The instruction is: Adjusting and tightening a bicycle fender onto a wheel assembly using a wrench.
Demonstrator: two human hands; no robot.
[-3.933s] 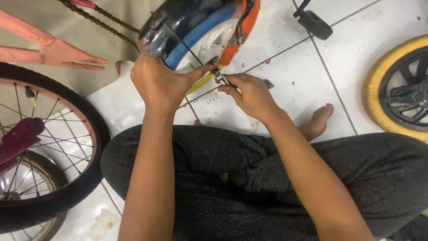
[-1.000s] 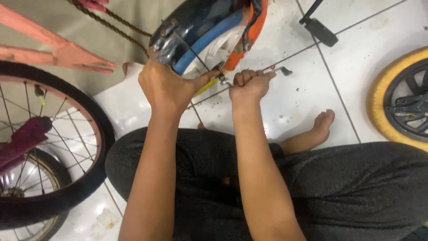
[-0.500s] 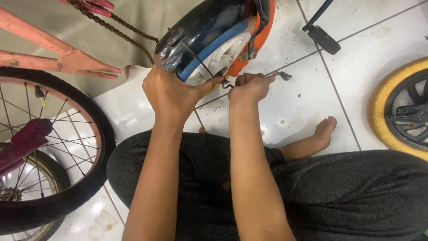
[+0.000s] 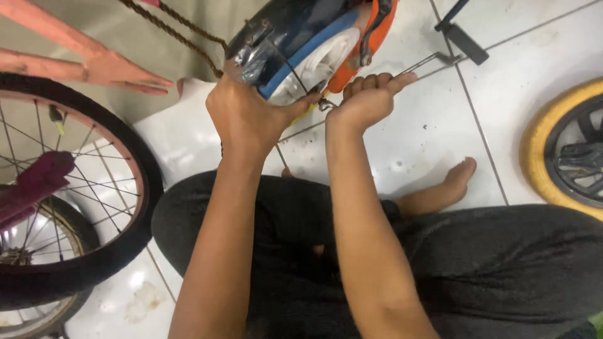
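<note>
A black-tyred spoked bicycle wheel with a pink rim [image 4: 75, 188] stands at the left edge of the white tiled floor [image 4: 534, 56]. Above it lies a salmon-pink painted metal frame tube [image 4: 81, 63], beside a rusty brown bicycle chain [image 4: 176, 25]. A yellow-tyred wheel with black plastic spokes [image 4: 568, 147] sits at the floor's right edge. A black bicycle pedal [image 4: 461, 39] rests near the top edge.

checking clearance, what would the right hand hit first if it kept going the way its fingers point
Probably the thin metal rod just past the right hand, then the black bicycle pedal beyond it; depth is unclear.
</note>
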